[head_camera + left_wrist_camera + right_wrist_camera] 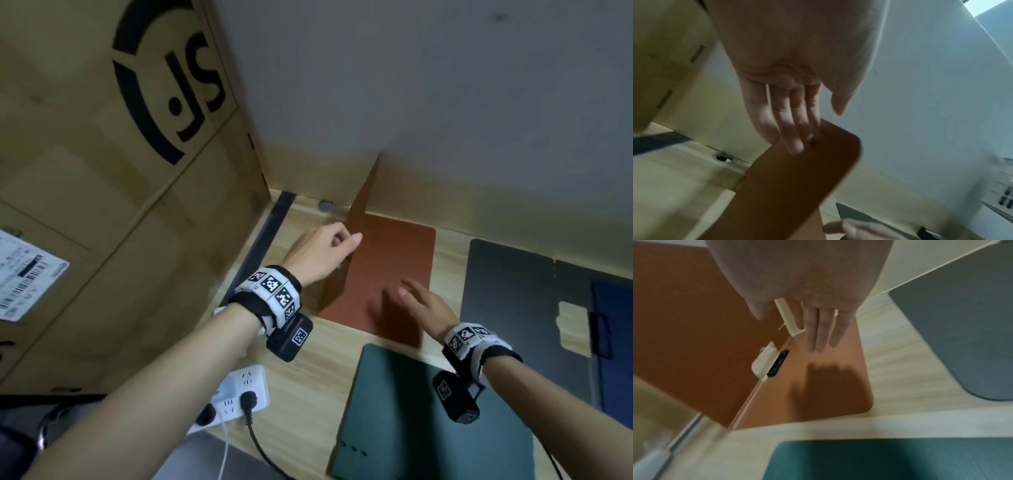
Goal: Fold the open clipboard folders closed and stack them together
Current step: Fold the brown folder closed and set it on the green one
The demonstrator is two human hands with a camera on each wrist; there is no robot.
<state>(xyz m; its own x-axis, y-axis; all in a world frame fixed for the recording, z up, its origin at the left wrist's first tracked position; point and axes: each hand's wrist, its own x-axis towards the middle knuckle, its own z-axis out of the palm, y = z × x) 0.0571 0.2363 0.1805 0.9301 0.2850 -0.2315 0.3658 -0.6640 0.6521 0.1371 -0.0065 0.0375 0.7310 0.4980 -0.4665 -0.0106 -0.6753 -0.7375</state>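
Note:
A brown clipboard folder (394, 260) lies half open on the wooden table (308, 359). Its left cover (359, 205) stands upright. My left hand (346, 240) has its straight fingers (795, 129) against the cover's (797, 186) outer face near the top edge, with the thumb on the other side. My right hand (411, 294) hovers flat and open over the folder's lying half (849, 369), casting a shadow there. The white clip (766, 365) sits at the hinge. In front lies a closed green folder (428, 411). A dark grey folder (513, 291) lies open at the right.
A tall cardboard box (120, 205) stands close on the left, and a white wall (445, 85) runs behind the table. A white power strip (236, 394) with plugged cables sits at the table's near-left edge. The grey folder's clip (575, 325) shows at the right.

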